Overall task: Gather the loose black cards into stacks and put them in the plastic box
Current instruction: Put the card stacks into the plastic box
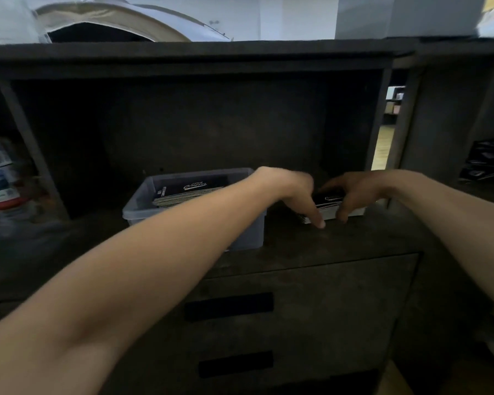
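A dark, matte shelving unit (211, 124) fills most of the view, its deep middle bay in shadow. Upright dividers (29, 143) set off narrower bays at either side. Below the surface (340, 238) sit two drawers (297, 323) with black slot handles (228, 306). A narrow gap (385, 138) to the right of the bay shows a brightly lit room beyond, with a pale wooden floor. Above the top board (183, 52), white walls (283, 15) and a grey panel (405, 15) catch cool daylight.
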The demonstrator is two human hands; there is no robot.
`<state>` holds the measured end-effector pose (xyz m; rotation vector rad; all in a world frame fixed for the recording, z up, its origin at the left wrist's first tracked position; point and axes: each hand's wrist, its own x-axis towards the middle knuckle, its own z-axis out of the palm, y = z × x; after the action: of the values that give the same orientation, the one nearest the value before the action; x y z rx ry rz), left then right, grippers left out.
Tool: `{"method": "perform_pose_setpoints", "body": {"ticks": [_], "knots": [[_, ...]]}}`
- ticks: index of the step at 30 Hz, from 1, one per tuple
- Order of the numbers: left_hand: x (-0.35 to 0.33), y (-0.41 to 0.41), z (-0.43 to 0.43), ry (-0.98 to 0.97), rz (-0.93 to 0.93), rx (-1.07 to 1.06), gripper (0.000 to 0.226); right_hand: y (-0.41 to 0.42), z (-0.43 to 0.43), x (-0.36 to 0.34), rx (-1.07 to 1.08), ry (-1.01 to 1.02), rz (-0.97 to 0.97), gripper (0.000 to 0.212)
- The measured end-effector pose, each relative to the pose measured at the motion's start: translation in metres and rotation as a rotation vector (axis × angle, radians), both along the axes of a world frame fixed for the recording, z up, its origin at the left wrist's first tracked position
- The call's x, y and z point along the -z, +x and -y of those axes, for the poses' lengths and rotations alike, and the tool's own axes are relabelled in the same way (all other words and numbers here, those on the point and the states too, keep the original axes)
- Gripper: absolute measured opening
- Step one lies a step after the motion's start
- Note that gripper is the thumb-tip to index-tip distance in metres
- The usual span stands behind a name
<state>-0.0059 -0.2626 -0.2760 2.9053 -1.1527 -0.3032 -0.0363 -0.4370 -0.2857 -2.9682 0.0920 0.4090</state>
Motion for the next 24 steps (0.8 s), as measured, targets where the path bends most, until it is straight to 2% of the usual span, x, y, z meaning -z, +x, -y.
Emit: {"method": "perform_pose_setpoints", "body": {"ticks": [3, 11, 16, 24], "knots": [[0.011, 0.009, 0.021, 0.131, -0.049, -0.044, 0.095, 0.004, 0.004, 0.002, -0.009, -0.048, 0.023, 0.091], [0.006, 0.016, 0.034, 0.074, 0.027, -0.065, 0.092, 0.011, 0.02, 0.003, -0.027, -0.017, 0.004, 0.079], [0.01, 0.017, 0.044, 0.029, -0.135, -0.106, 0.095, 0.017, 0.026, 0.003, -0.023, -0.003, -0.013, 0.074], [0.009, 0.018, 0.043, -0.033, -0.155, -0.05, 0.08, 0.016, 0.029, 0.009, -0.022, 0.026, -0.03, 0.06]]}}
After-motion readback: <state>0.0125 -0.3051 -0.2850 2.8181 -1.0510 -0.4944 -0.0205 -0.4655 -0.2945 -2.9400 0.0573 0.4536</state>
